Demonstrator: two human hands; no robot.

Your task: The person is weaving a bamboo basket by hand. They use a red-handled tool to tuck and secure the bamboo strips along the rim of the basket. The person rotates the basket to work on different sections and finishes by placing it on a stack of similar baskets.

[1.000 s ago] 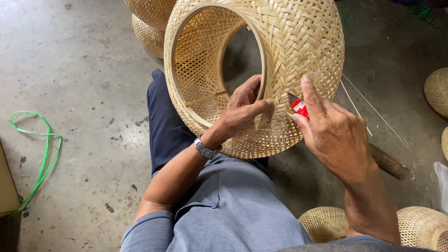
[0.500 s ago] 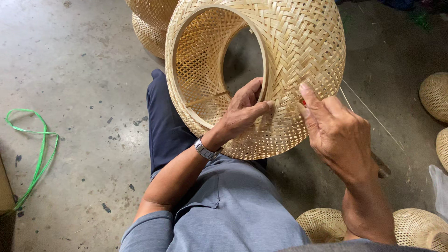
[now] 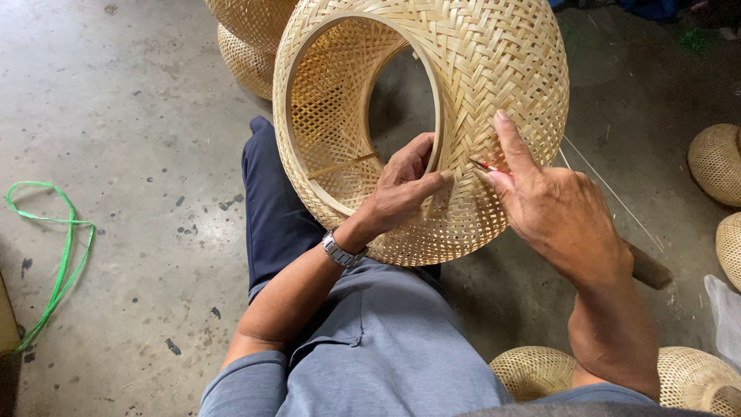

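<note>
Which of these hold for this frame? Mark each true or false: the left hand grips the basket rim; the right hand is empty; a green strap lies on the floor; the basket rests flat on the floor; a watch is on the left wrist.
1. The left hand grips the basket rim: true.
2. The right hand is empty: false. It pinches a small red-tipped tool against the weave.
3. A green strap lies on the floor: true.
4. The basket rests flat on the floor: false. It is propped on edge over the person's lap, opening facing the camera.
5. A watch is on the left wrist: true.
</note>
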